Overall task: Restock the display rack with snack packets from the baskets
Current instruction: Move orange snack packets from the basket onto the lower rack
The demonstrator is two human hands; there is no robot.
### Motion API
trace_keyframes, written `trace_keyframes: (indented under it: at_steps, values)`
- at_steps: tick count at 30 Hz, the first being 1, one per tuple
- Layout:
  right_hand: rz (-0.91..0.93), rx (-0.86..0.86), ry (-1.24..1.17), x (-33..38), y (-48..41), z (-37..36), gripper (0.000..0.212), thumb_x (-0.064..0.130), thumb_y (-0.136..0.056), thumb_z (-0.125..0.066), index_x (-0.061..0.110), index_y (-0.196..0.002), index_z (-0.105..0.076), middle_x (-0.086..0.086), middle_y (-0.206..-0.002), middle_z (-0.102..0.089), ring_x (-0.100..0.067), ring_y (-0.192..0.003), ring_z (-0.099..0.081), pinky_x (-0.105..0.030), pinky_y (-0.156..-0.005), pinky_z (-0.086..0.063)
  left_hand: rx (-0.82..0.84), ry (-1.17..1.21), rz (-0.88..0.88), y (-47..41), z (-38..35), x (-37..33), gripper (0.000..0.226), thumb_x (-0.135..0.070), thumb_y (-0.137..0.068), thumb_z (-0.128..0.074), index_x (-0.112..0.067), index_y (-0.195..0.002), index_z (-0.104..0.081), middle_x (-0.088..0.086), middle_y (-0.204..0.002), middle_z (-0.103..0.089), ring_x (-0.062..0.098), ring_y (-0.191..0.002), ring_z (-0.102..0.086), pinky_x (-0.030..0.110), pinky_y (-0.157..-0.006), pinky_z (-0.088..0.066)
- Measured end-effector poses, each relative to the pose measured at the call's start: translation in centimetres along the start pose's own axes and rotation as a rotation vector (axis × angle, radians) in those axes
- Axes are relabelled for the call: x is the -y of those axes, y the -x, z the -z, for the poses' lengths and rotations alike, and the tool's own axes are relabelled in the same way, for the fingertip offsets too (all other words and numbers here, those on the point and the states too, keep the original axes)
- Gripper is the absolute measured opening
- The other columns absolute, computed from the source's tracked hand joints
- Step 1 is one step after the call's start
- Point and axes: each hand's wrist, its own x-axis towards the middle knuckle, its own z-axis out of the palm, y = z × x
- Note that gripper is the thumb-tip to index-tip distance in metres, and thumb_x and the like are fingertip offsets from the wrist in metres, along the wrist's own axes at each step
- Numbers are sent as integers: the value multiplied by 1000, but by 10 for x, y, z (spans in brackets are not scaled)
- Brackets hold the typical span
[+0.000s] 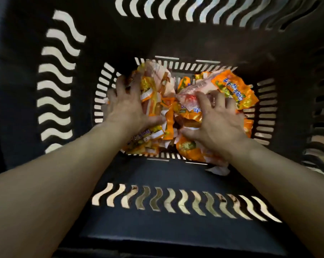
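Observation:
I look straight down into a deep black basket (176, 229) with wavy slots in its walls. At its bottom lies a heap of orange snack packets (232, 86) with green and white print. My left hand (129, 107) lies spread over the left side of the heap, its fingers curling into the packets and its thumb hooked under some. My right hand (217, 120) lies spread over the right side, fingertips dug in among the packets. Both forearms reach down from the near edge. The display rack is out of view.
The basket's dark walls rise on all sides around the hands. Its slotted floor (265, 112) shows at the edges of the heap. A white packet corner (219, 170) sticks out at the near right of the pile.

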Motion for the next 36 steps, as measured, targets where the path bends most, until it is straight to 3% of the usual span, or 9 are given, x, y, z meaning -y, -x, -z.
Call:
trace_keyframes:
  at_steps: [4,11,14,18,21,26,30,36]
  values:
    - [-23,-84,-104,-8,-10,6,95,65,-79,-75,38,-155,-25,-7,-154,-28,-42,-140,-30,-59,-104,-45,-26,64,17,0,5,-4,125,-64,-68,-85,-38,-160,-4,11,-165,-7,43,-150,-15,60,-116,-32]
    - [8,-94,-214,-21,-6,25,90,57,-77,-81,39,-153,-35,-5,-149,-39,-41,-135,-41,-50,-109,-40,-53,147,33,16,11,-6,105,-45,-72,-89,-37,-155,-25,10,-155,-26,39,-143,-31,54,-111,-42]
    - [-25,-97,-293,-27,-3,35,91,57,-75,-82,39,-152,-37,-3,-149,-42,-37,-135,-44,-50,-110,-43,-28,201,75,18,13,-2,106,-46,-73,-88,-37,-157,-22,8,-158,-25,38,-146,-28,56,-113,-40]
    - [-66,-112,-364,-33,9,45,89,57,-77,-82,42,-152,-36,-1,-147,-43,-30,-135,-45,-45,-103,-45,61,148,141,16,8,-4,119,-61,-70,-85,-44,-159,-8,1,-168,-11,40,-153,-12,64,-115,-32]
    - [-88,-120,-442,-37,22,48,89,55,-77,-83,41,-152,-37,2,-147,-43,-26,-134,-45,-42,-101,-46,55,134,156,15,5,-9,117,-59,-70,-87,-43,-158,-12,4,-167,-13,42,-151,-15,63,-115,-35]
    - [-91,-124,-532,-40,43,45,89,53,-76,-84,41,-151,-39,5,-141,-43,-17,-122,-44,-35,-92,-44,20,199,148,24,16,-10,96,-41,-74,-89,-41,-152,-35,3,-155,-36,38,-143,-34,56,-109,-44]
    - [-85,-131,-571,-38,61,51,87,53,-76,-84,40,-150,-40,12,-127,-39,-9,-112,-37,-36,-93,-46,-52,295,130,42,29,-9,80,-34,-80,-85,-35,-148,-44,2,-133,-60,29,-124,-58,45,-100,-51]
    - [-75,-151,-652,-39,99,76,83,51,-76,-85,39,-147,-44,12,-129,-49,-10,-114,-48,-36,-92,-52,-66,418,134,97,75,-21,68,-28,-83,-83,-38,-141,-48,-7,-111,-58,19,-105,-58,42,-91,-54]
